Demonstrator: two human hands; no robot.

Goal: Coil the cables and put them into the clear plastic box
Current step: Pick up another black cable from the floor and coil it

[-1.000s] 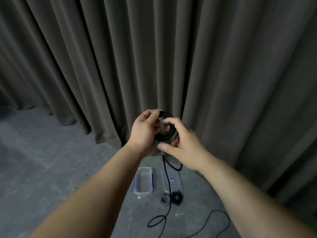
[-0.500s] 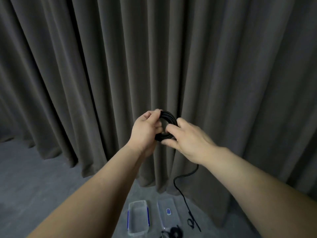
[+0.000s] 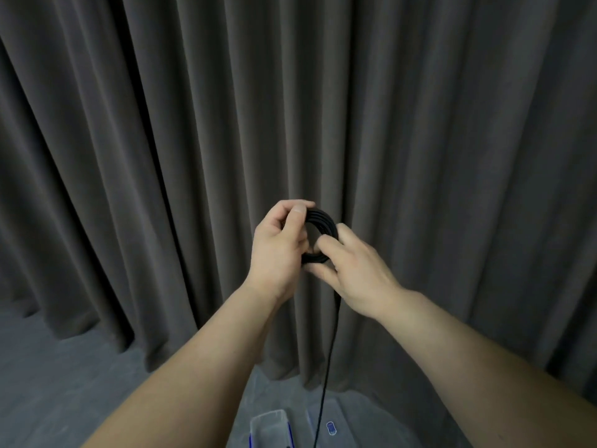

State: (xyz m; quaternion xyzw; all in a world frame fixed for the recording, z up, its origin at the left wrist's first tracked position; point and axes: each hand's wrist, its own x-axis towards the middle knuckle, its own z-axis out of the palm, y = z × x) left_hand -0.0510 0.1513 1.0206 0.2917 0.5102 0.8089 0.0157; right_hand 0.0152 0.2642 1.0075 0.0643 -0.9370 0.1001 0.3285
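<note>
Left hand (image 3: 279,250) and right hand (image 3: 355,270) both grip the black cable coil (image 3: 321,226) with curled fingers; its loose end hangs toward the clear plastic box (image 3: 269,430) on the floor.

A pleated grey curtain (image 3: 161,156) hangs down to the floor (image 3: 48,383) (also grey).

Count recorded: 2 hands, left hand (image 3: 277,250) and right hand (image 3: 358,273). 1 black cable coil (image 3: 321,226). 1 clear plastic box (image 3: 269,430) on the floor. 1 clear lid (image 3: 336,426) beside it. 1 curtain (image 3: 420,156).
</note>
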